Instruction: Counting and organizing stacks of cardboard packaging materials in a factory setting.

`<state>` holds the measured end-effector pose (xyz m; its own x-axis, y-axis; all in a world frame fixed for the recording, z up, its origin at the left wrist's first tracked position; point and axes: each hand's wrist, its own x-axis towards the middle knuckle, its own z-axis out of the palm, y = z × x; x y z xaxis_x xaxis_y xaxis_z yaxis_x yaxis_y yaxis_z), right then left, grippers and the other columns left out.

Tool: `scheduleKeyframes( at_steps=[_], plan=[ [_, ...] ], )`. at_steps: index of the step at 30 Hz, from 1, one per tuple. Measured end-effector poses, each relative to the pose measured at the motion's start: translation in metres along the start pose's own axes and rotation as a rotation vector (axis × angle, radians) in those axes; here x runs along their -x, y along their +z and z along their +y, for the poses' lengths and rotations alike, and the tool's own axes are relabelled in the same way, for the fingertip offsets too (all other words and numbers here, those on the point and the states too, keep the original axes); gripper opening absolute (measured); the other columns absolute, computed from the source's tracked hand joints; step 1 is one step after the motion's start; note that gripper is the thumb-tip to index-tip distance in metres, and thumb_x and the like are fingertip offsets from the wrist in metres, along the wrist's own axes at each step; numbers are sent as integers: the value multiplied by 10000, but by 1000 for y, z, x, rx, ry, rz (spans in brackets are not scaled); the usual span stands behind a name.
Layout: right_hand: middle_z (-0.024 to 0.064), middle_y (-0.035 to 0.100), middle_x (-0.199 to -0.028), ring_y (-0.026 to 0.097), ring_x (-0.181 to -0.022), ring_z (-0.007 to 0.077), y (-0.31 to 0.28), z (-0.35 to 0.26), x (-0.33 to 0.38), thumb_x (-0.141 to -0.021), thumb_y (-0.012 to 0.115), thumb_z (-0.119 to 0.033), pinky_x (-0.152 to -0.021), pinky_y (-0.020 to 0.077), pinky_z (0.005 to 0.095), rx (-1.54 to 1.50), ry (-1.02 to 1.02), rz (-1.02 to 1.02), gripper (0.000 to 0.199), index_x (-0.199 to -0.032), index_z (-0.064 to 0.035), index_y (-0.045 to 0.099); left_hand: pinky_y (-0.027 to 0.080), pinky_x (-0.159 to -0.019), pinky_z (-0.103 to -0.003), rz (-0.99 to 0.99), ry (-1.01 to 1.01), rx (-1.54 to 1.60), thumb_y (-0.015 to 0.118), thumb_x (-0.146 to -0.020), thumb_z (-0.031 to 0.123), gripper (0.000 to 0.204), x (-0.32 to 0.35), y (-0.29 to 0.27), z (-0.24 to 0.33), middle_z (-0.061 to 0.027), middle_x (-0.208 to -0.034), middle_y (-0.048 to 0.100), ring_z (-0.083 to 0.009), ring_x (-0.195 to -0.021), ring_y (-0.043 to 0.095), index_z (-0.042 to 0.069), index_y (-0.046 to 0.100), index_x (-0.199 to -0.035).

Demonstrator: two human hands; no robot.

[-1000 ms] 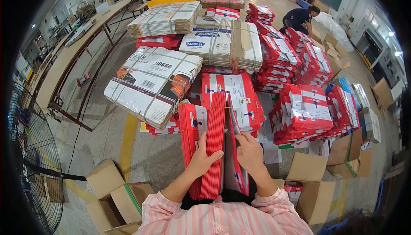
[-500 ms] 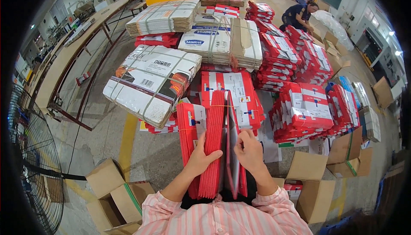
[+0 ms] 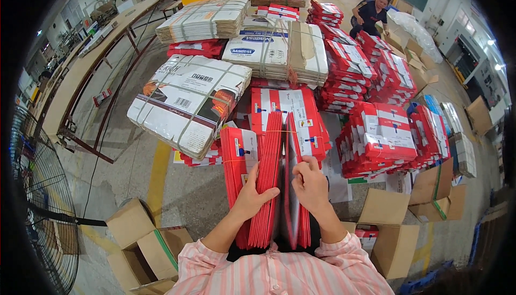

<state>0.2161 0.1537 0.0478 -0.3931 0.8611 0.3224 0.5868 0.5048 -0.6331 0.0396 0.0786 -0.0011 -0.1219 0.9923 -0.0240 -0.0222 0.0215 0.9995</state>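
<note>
A bundle of flat red cartons (image 3: pixel 266 187) stands on edge before me, with a thin yellow band (image 3: pixel 280 131) round its far part. A dark gap splits it into a thick left part and a thinner right part. My left hand (image 3: pixel 248 202) grips the thick part, its thumb pressed on the near edges. Curled over the thinner part, my right hand (image 3: pixel 313 188) has its bent index finger and thumb at the carton edges; its fingertips are partly hidden. Against the bundle's left side leans another banded bundle of red-and-white cartons (image 3: pixel 236 147).
Strapped white carton stacks (image 3: pixel 188 101) lie ahead on the left. Piles of red-and-white cartons (image 3: pixel 384 134) stand on the right. Open brown boxes (image 3: pixel 142 241) flank me on both sides. A fan (image 3: pixel 40 198) and a long table (image 3: pixel 80 91) are at left. A co-worker (image 3: pixel 370 15) is behind the piles.
My right hand has shifted slightly up and left along the carton edges, its index finger lifted a little. My left hand keeps its grip. The co-worker has straightened up.
</note>
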Motion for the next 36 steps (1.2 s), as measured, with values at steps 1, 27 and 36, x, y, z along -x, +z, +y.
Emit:
scheduleKeyframes(
  at_steps=[1,27,36],
  plan=[
    [165,569,-1105,636,-893,350,1,1,0,-783,658,-110,-715,517,440,42,-65,19,120,-877,-67,596,385,-1060,-351,-1,4,53,796,-792,274,983,0,1,-1,-205,-1379,473,-239,-1238,509,-36,174,-1487],
    [245,499,-1274,654,-848,365,6,-7,-5,-730,730,-181,-707,520,435,28,-38,24,224,-841,-71,569,358,-1083,-370,-85,-52,12,809,-767,260,980,-2,-1,10,-198,-1378,479,-244,-1277,477,-38,202,-1477],
    [213,480,-1356,636,-935,370,4,-5,-7,-718,615,-2,-729,524,428,63,-153,83,166,-862,-84,613,347,-1089,-357,-56,-12,33,785,-800,257,947,-3,0,-4,-192,-1426,441,-232,-1298,456,-21,203,-1493]
  ],
)
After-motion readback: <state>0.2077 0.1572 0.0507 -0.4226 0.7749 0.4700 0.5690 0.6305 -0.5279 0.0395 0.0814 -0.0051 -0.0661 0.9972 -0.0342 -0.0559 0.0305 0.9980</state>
